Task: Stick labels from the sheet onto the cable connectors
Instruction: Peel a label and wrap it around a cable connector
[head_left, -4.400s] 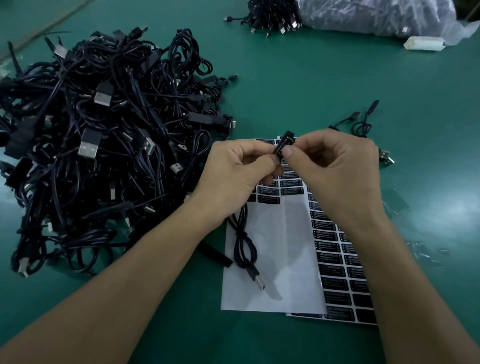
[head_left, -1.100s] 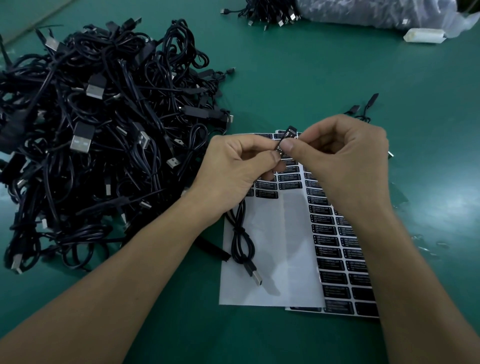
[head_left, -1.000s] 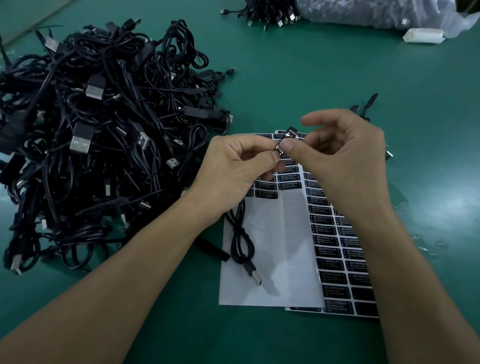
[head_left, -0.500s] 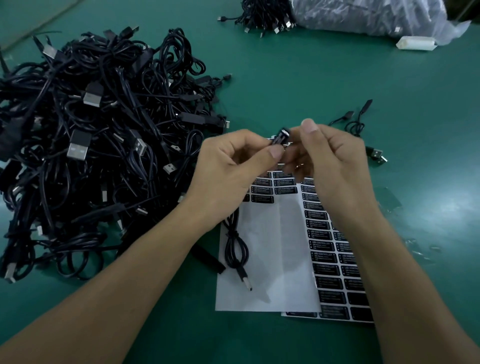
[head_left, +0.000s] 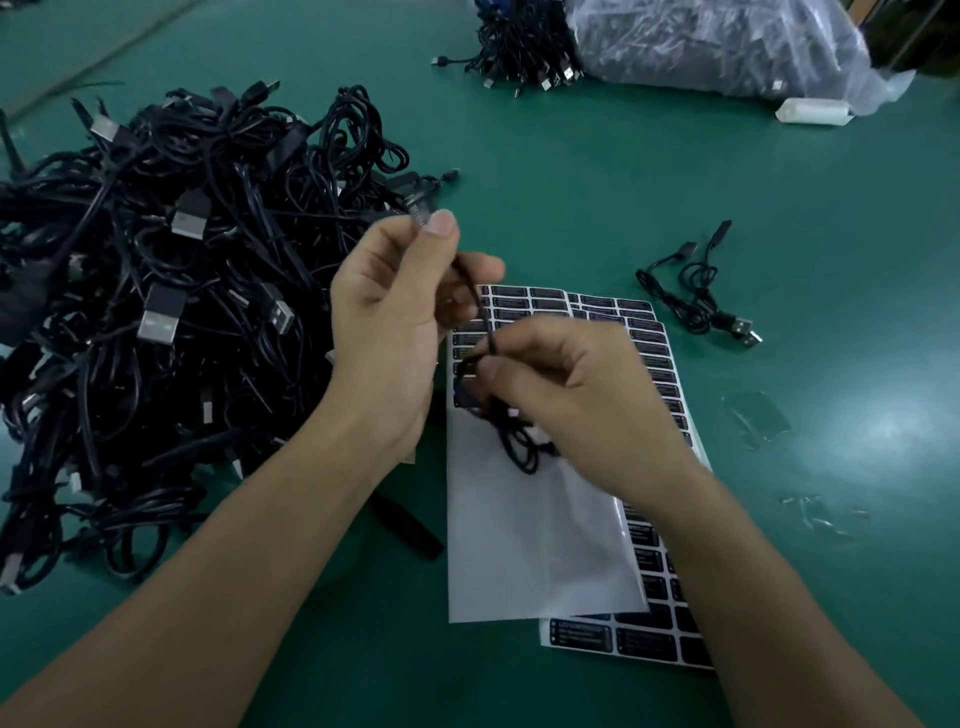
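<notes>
My left hand (head_left: 387, 317) is raised and pinches the connector end of a thin black cable (head_left: 474, 296) between thumb and forefinger. Lower down, my right hand (head_left: 576, 400) grips the same cable at its middle, above the label sheet (head_left: 530, 545). The cable's loose loop (head_left: 519, 447) hangs onto the sheet's bare white part. Black labels (head_left: 639, 639) fill the sheet's top and right side, with a second sheet under it. The connector itself is mostly hidden by my left fingers.
A large tangled pile of black USB cables (head_left: 171, 312) covers the left of the green table (head_left: 597, 197). A few separate cables (head_left: 696, 296) lie to the right of the sheet. At the back are a cable bundle (head_left: 519, 47), a plastic bag (head_left: 717, 47) and a white object (head_left: 813, 111).
My hands have parted: the left lifted up and left with the connector end, the right slid down the cable toward the sheet. The cable's hanging USB plug is now hidden under my right hand.
</notes>
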